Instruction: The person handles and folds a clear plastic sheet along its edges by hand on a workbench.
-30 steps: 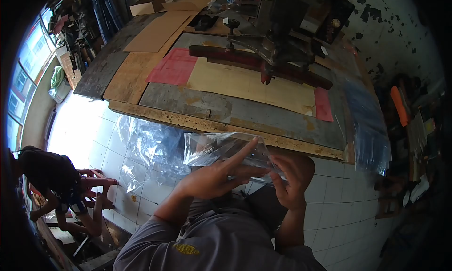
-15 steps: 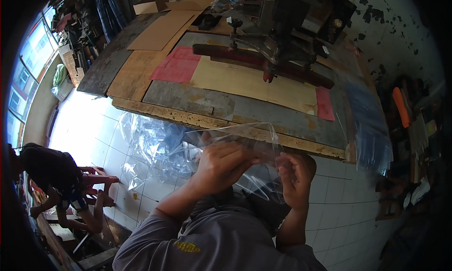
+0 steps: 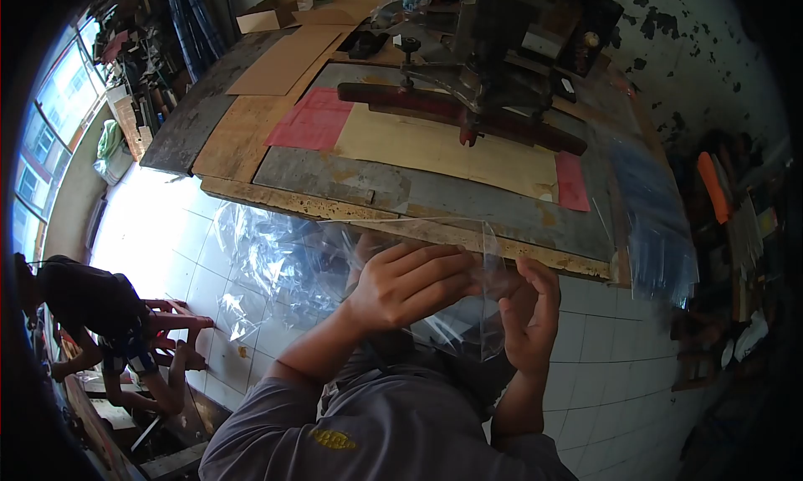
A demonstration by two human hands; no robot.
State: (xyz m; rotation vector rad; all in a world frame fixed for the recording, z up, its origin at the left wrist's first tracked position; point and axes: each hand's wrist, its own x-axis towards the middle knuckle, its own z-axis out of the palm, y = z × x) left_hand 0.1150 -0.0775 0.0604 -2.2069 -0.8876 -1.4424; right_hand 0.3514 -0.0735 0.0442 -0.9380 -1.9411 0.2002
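A clear plastic sheet (image 3: 452, 326), thin and creased with a pale upper edge, hangs in front of my body below the table edge. My left hand (image 3: 410, 284) grips it, fingers together and laid across the plastic; the thumb is hidden. At the sheet's right edge is my right hand (image 3: 533, 318), thumb and fingers apart with a gap between them. Whether those fingertips touch the plastic is hard to make out. A crumpled heap of clear plastic (image 3: 276, 263) lies to the left of my left hand.
Ahead stands a worn table (image 3: 401, 217) with a press machine (image 3: 468, 104) above a yellow sheet (image 3: 452, 155) and pink pieces (image 3: 309, 117). Clear plastic sheets (image 3: 652, 222) hang over its right side. A person (image 3: 92, 305) sits at far left by a red stool (image 3: 180, 322).
My right hand's fingers have spread from a pinch at the sheet's edge. My left hand has shifted slightly right along the plastic, its fingers straighter.
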